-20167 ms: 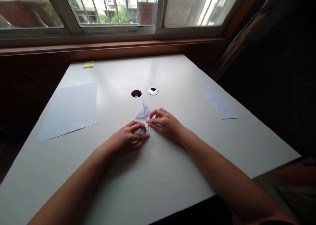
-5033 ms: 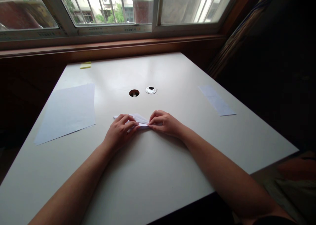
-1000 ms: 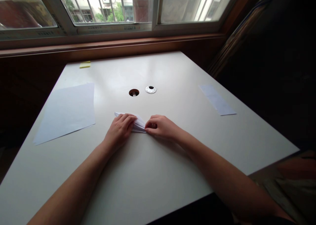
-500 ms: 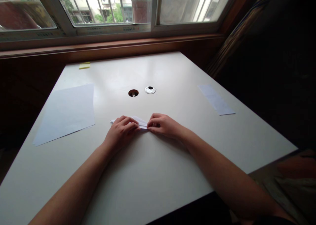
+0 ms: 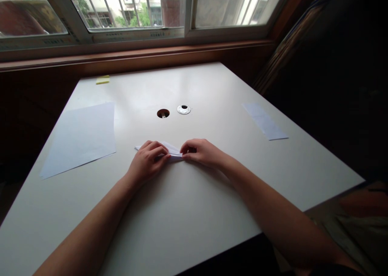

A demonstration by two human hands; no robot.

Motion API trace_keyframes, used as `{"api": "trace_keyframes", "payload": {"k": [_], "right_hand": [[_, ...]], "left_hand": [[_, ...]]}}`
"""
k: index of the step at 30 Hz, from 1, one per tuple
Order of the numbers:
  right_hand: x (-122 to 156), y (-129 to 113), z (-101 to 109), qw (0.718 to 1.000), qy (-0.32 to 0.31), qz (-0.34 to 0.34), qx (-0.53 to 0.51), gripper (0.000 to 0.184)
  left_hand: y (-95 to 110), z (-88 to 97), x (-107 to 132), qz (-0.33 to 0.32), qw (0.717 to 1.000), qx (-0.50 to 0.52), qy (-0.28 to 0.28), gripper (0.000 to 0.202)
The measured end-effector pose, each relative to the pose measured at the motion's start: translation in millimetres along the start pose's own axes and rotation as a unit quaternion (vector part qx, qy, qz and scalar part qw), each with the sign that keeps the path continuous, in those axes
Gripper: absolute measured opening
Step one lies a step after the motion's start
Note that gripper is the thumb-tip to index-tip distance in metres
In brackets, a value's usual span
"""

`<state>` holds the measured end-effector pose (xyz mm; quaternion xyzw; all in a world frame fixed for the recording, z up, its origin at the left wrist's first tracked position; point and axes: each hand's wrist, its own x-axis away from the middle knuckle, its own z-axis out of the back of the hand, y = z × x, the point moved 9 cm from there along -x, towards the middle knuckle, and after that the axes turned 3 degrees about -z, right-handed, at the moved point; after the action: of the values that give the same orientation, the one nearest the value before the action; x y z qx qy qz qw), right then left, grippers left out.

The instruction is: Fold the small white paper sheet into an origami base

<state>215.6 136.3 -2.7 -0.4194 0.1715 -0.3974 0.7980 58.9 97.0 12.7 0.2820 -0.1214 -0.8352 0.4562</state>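
Note:
A small piece of folded white paper (image 5: 173, 150) lies at the middle of the white table (image 5: 194, 211), between my two hands. My left hand (image 5: 148, 156) is closed on its left part, fingers on top and thumb along the near edge. One pointed tip of the paper sticks out to the left, beyond the knuckles. At the right end, my right hand (image 5: 198, 151) pinches the paper between thumb and curled fingers. Both hands cover parts of the folds, so the paper's full shape is hidden.
White sheets (image 5: 81, 138) lie on the left side. A narrow paper strip (image 5: 266, 121) rests at the right. Behind my hands are a round cable hole (image 5: 163, 113) and its cover (image 5: 183, 109). Yellow sticky notes (image 5: 102, 79) sit near the far edge, below a window (image 5: 127, 9).
The fingers of my right hand have lifted and opened slightly at the paper's right end. My left thumb has shifted a little along the near edge. The paper stays in place.

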Motion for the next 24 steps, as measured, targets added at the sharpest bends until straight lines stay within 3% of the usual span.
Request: {"api": "trace_keyframes", "payload": {"k": [11,17,24], "right_hand": [[-1.3,-5.3,-1.8,0.998,0.036,0.025,0.045,0.007],[-2.7,0.1,-1.7,0.999,0.01,0.001,0.053,0.01],[-2.7,1.2,0.2,0.998,0.023,-0.026,0.055,0.011]], "left_hand": [[-3.3,-2.0,-0.1,0.018,1.0,0.001,0.019,0.016],[-7.8,-3.8,-0.5,0.02,1.0,0.008,0.018,0.015],[-7.4,-4.5,-0.7,0.043,0.999,0.0,0.014,0.016]]}}
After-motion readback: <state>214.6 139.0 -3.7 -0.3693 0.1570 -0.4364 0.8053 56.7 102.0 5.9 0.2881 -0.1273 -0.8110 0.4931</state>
